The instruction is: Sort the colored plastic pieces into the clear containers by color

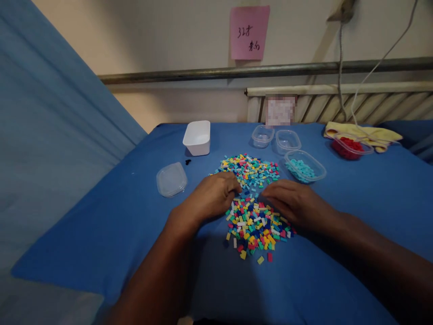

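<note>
A heap of small bricks (pixel 254 198) in several colours lies spread on the blue-covered table (pixel 355 216). My left hand (pixel 213 195) rests on the heap's left side, back up, fingers curled down into the bricks. My right hand (pixel 293 201) lies on the heap's right side, fingers bunched and pointing left toward the other hand. What the fingertips hold, if anything, is hidden. A clear tub of light-blue bricks (pixel 304 166) stands just beyond my right hand.
Two clear tubs (pixel 263 135) (pixel 287 141) stand behind the heap, a white tub (pixel 198 137) at the back left, a clear lid (pixel 171 179) nearer left. A tub of red bricks (pixel 350 146) sits on a yellow cloth (pixel 368 133) at the back right. A pink note (pixel 249 32) hangs on the wall.
</note>
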The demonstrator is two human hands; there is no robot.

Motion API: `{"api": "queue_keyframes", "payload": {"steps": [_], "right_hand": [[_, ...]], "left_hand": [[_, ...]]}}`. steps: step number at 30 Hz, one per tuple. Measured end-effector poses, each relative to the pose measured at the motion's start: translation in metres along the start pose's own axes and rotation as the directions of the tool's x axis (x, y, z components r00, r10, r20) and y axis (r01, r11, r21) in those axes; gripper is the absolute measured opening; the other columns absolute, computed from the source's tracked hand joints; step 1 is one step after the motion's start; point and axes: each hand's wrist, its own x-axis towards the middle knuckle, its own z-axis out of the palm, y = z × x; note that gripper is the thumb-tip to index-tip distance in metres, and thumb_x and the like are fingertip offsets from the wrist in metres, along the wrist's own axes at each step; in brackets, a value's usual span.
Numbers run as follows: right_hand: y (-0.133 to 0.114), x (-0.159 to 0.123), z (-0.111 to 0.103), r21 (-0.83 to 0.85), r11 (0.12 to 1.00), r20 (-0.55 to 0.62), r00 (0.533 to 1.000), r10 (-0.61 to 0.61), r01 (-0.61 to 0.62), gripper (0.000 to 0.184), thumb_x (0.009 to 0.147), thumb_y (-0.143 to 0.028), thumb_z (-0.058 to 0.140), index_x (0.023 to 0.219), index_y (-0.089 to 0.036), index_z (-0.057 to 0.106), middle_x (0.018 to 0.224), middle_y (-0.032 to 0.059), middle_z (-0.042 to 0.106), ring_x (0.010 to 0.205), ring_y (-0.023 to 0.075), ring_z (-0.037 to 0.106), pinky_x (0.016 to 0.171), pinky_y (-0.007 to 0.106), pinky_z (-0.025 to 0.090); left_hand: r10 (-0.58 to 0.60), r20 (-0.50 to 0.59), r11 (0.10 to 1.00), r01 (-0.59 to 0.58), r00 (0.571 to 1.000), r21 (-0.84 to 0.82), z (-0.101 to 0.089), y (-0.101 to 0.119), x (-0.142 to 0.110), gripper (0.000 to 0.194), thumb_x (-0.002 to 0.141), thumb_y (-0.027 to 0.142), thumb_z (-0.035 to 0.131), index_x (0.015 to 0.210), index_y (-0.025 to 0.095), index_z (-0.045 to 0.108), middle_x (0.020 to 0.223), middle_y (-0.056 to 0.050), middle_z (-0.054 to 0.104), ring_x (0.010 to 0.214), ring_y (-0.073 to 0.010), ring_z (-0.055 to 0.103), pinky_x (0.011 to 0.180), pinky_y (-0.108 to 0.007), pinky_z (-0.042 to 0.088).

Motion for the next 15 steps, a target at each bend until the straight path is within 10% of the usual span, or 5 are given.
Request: {"api": "queue_keyframes", "payload": {"steps": [7,15], "right_hand": [[0.005,0.038,0.02,-0.017,1.0,0.185,0.983,0.012,-0.009,0.024,0.107,-0.014,0.059,0.12,-0.02,0.079,0.118,0.0116,0.08,0.109,0.0255,0.076,0.099,0.041,0.062],[0.005,0.039,0.013,-0.022,0.999,0.266,0.963,0.04,-0.035,0.022,0.108,-0.014,0.058,0.113,-0.02,0.079,0.108,0.0089,0.079,0.102,0.0239,0.074,0.094,0.039,0.06]], "left_hand": [[-0.183,-0.001,0.977,0.182,0.983,0.115,-0.004,-0.004,-0.003,0.027,0.103,0.018,0.054,0.111,0.02,0.08,0.112,-0.008,0.077,0.097,-0.026,0.072,0.082,-0.04,0.053],[-0.065,0.014,0.988,0.063,0.998,0.143,0.01,-0.003,0.002,0.023,0.108,0.017,0.055,0.11,0.021,0.078,0.109,-0.007,0.073,0.101,-0.0242,0.069,0.082,-0.037,0.051]]}}
